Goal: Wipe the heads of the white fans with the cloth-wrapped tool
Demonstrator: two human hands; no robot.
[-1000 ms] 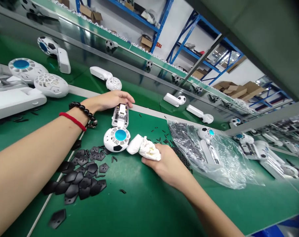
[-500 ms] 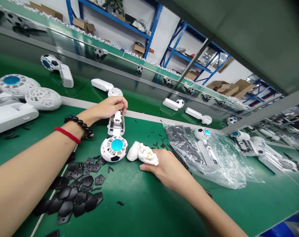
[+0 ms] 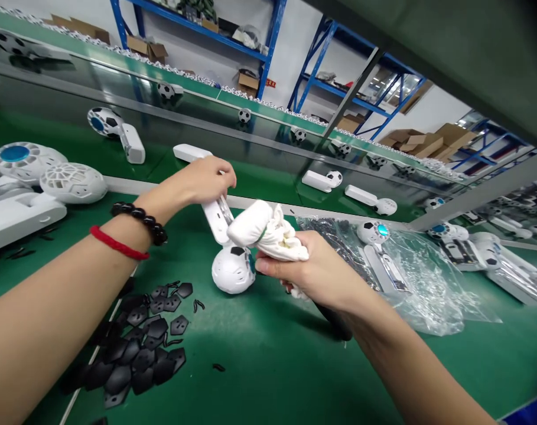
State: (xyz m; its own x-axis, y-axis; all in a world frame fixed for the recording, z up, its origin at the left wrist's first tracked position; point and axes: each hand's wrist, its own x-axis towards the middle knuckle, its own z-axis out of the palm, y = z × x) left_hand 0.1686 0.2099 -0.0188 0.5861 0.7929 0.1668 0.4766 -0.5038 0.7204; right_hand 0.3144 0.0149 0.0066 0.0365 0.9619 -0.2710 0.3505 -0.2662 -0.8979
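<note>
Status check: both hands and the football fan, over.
Left hand gripping the fan handle, fan head hanging low. Right hand shut on white cloth, touching the handle. Black pieces lie beside, clear.

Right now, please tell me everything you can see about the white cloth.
The white cloth is a soft, crumpled fabric wad, bunched into a rounded lump at one end, with faint yellowish stains. The right hand grips it, raised above the green table. It is pressed against the handle of the football-patterned fan, which the left hand holds.
</note>
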